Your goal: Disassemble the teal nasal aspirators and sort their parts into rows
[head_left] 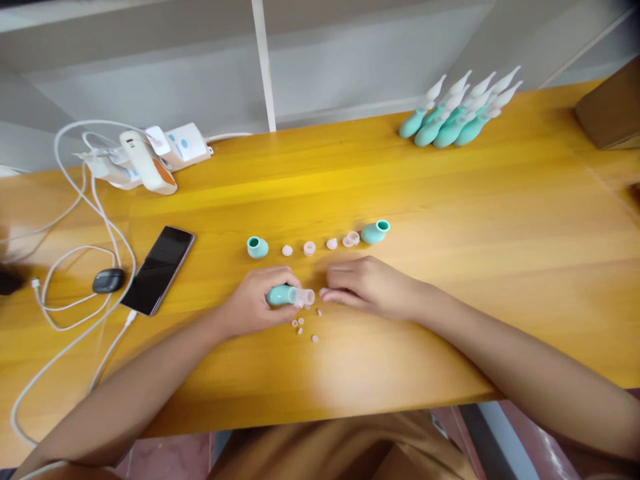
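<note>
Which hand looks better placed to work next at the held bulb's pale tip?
Probably the right hand: it pinches a small pale piece close to the tip, while the left hand is busy holding the bulb.

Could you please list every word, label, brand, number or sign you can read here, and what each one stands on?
None can be read.
White block: blue marks, too small and blurred to read.
White device with the orange end: a small dark mark, too blurred to read.
Phone: dark screen, no legible text.
Teal bulb in the left hand: no lettering visible.
</note>
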Tool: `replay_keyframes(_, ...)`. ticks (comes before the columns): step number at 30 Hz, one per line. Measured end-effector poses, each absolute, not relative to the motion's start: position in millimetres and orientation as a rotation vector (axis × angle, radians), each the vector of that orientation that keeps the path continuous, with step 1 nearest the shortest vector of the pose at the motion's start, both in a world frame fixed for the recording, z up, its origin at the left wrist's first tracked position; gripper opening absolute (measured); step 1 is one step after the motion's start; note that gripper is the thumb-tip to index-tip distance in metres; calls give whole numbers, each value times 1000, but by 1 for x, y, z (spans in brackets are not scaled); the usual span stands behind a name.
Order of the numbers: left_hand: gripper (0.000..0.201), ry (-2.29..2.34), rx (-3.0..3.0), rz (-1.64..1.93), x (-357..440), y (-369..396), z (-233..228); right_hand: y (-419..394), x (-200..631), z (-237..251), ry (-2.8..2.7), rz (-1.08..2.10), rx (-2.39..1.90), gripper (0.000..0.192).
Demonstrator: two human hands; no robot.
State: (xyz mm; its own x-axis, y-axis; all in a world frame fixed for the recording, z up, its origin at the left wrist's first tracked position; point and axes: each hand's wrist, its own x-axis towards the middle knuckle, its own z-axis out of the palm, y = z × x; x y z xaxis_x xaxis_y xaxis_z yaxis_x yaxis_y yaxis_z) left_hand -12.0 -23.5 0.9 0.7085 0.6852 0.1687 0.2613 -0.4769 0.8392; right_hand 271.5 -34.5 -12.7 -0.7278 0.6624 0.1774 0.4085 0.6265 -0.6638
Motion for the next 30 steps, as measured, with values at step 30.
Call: replay_keyframes(30, 12, 788, 2096, 528, -13, -24, -6, 24, 278, 53, -2597, -82, -1593, 59)
